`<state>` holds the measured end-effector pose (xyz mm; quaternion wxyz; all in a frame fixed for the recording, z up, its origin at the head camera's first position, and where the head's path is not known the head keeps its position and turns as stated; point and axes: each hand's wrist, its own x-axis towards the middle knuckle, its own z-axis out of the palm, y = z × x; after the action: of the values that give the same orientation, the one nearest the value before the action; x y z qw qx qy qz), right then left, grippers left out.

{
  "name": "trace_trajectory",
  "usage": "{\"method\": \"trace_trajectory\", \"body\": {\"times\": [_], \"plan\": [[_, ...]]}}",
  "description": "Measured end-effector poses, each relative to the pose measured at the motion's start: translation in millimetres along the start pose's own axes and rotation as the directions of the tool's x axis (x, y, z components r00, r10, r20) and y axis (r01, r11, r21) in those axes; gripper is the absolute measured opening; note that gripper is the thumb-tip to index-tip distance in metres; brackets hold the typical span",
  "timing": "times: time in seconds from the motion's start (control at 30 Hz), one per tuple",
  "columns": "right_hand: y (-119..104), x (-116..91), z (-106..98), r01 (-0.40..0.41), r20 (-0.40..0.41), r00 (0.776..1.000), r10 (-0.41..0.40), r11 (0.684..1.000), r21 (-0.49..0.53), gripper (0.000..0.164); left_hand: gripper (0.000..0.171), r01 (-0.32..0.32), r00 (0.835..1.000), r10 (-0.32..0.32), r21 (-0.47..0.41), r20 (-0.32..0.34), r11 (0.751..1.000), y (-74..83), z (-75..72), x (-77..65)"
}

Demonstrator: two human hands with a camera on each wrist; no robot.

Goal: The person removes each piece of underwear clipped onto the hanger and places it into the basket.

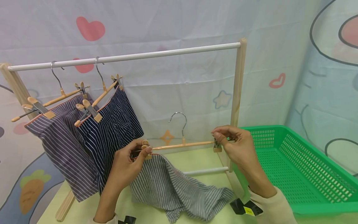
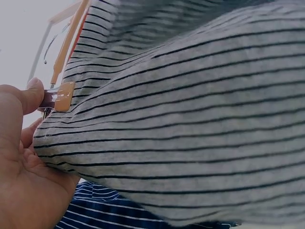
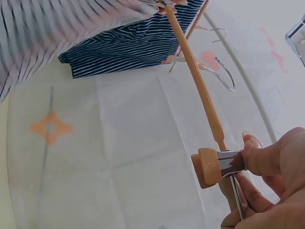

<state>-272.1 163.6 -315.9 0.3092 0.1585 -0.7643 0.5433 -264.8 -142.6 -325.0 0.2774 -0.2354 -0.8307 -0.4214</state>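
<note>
A clip hanger (image 1: 170, 146) with a metal hook is held level between both hands, below the rack's top bar. My left hand (image 1: 127, 163) pinches its left clip (image 2: 64, 97), which sits on the waistband corner of grey striped shorts (image 1: 156, 180). From that clip the shorts droop, their right part sagging low over the table. My right hand (image 1: 237, 144) grips the right clip (image 3: 209, 167) between thumb and fingers; no cloth lies in that clip. Two hangers on the rack carry purple striped shorts (image 1: 65, 133) and navy striped shorts (image 1: 114, 121).
The rack has a white top bar (image 1: 167, 53) and wooden posts (image 1: 239, 87). A green perforated basket (image 1: 305, 205) stands at the right, beside the rack. Behind hangs a printed cloth backdrop (image 1: 190, 25). The table (image 1: 201, 155) is pale yellow-green.
</note>
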Motion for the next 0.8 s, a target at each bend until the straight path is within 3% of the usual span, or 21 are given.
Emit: {"method": "trace_trajectory", "body": {"times": [0.3, 0.8], "plan": [[0.2, 0.5, 0.2, 0.004, 0.023, 1.0, -0.003, 0.998, -0.058, 0.018, 0.018, -0.013, 1.0, 0.013, -0.029, 0.005, 0.999, -6.8, -3.3, -0.4], [-5.4, -2.7, -3.4, -0.015, 0.083, 0.996, 0.024, 0.994, -0.109, 0.025, 0.022, 0.02, 0.999, -0.017, -0.051, 0.047, 0.999, -5.6, -6.9, -1.7]]}}
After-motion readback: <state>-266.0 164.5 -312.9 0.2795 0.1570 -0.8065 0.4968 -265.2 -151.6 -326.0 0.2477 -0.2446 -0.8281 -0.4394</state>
